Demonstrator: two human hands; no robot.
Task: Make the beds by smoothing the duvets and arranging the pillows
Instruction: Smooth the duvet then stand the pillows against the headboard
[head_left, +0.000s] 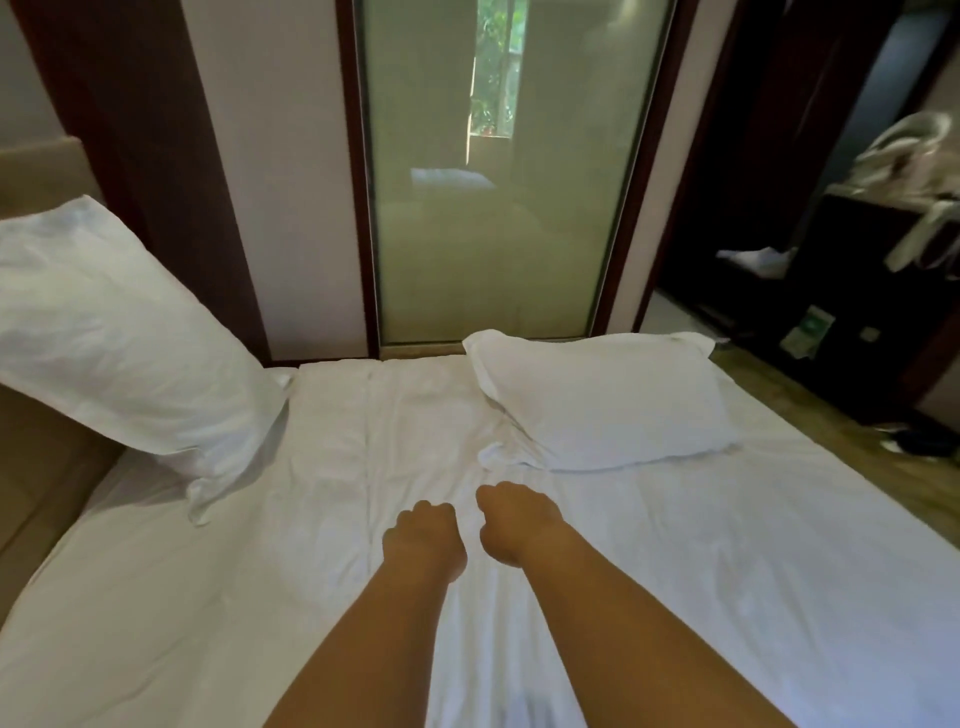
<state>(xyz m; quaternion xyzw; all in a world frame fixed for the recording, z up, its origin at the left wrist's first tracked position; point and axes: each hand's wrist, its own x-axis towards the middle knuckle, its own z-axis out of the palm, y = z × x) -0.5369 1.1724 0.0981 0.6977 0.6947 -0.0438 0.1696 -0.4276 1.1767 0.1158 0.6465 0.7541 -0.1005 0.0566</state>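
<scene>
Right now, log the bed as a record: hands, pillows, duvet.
left hand: fingers curled, on duvet; grip on fabric unclear
right hand: fingers curled, beside left hand; grip unclear
duvet: white, creased down the middle
left pillow: propped tilted against headboard
right pillow: lies flat at far edge, by glass panel
pillows: apart, not aligned

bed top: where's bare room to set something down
Bare duvet between the leaning pillow and the flat pillow, and broad stretches left and right of the arms. Crowded mid-bed: left hand and right hand by that pillow's corner.
</scene>
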